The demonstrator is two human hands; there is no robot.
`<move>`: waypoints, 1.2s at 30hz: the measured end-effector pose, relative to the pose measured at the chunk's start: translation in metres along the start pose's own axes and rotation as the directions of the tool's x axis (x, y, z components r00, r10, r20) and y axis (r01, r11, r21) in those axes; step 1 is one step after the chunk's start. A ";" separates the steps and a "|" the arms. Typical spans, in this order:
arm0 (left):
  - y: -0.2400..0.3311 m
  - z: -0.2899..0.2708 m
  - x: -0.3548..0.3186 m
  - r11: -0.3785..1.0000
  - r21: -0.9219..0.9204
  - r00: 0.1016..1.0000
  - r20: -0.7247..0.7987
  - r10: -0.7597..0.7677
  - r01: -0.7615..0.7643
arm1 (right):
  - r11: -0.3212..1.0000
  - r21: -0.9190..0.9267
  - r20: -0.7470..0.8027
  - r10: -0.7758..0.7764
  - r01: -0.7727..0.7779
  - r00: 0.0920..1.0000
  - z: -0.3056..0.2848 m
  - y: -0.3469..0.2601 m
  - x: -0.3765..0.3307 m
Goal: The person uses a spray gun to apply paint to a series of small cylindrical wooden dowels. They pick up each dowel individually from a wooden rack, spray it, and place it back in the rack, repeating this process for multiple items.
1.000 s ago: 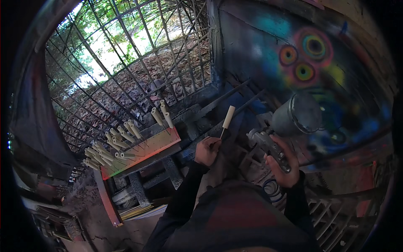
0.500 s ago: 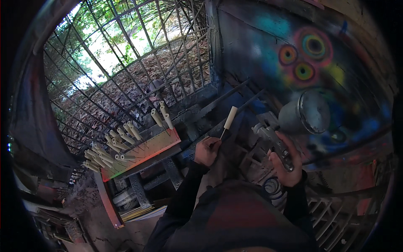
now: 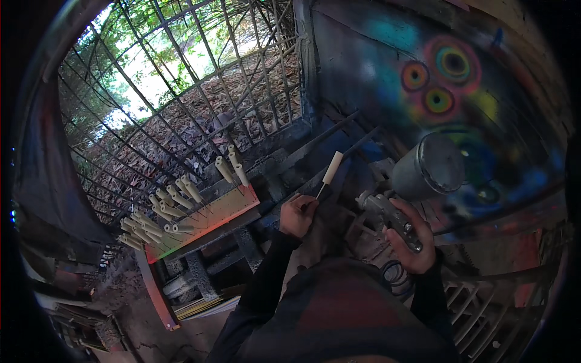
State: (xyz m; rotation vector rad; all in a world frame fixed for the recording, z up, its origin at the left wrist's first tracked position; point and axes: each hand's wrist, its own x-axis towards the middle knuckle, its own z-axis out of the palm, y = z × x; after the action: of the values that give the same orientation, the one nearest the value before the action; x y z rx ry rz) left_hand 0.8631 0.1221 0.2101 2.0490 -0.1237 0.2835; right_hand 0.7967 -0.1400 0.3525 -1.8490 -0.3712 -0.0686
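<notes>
Between the fingers of my left hand (image 3: 298,216) is a thin stick, with a cream-coloured cylinder (image 3: 332,167) on its upper end, tilted up and to the right. My right hand (image 3: 411,239) is wrapped round a metal spray gun (image 3: 389,218), its nozzle end toward the cylinder but apart from it. A round grey paint cup (image 3: 431,166) sits at the gun's far side. To the left, several similar cream cylinders (image 3: 175,198) stand on thin sticks in a board (image 3: 209,227) coloured orange, red and green.
A barred window (image 3: 200,66) opens on leaves and plants. The right wall (image 3: 363,66) carries sprayed colour rings. Under the board is a dark timber frame (image 3: 196,272). A coiled hose (image 3: 394,275) hangs by my right forearm, near a slatted rack (image 3: 484,314).
My right hand has shifted the spray gun and its cup slightly left, closer to the cylinder. My left hand and the cylinder have hardly moved.
</notes>
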 end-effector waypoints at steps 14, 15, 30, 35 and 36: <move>0.000 0.000 0.002 0.999 0.026 0.999 -0.034 0.036 -0.035 | 1.000 -0.013 0.030 0.014 -0.014 0.999 0.001 0.003 -0.004; 0.000 -0.001 0.002 0.999 0.030 0.999 -0.036 0.035 -0.034 | 0.999 -0.032 0.061 0.013 -0.011 0.998 -0.001 0.003 -0.005; -0.002 0.003 0.001 0.998 0.058 0.997 -0.072 0.026 -0.022 | 1.000 -0.026 -0.002 -0.004 0.004 1.000 -0.003 0.005 -0.005; -0.004 0.001 -0.001 0.998 0.061 0.997 -0.072 -0.032 0.036 | 0.998 0.045 0.123 0.025 -0.031 0.992 -0.003 0.002 -0.003; -0.004 -0.001 -0.004 0.996 0.066 0.996 -0.069 -0.056 0.061 | 0.997 0.062 0.084 0.042 -0.048 0.996 -0.004 0.002 -0.002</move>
State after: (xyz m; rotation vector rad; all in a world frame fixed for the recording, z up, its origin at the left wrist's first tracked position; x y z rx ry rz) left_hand 0.8597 0.1247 0.2062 2.1039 -0.0127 0.3232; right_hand 0.7962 -0.1444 0.3513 -1.8002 -0.3849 0.0503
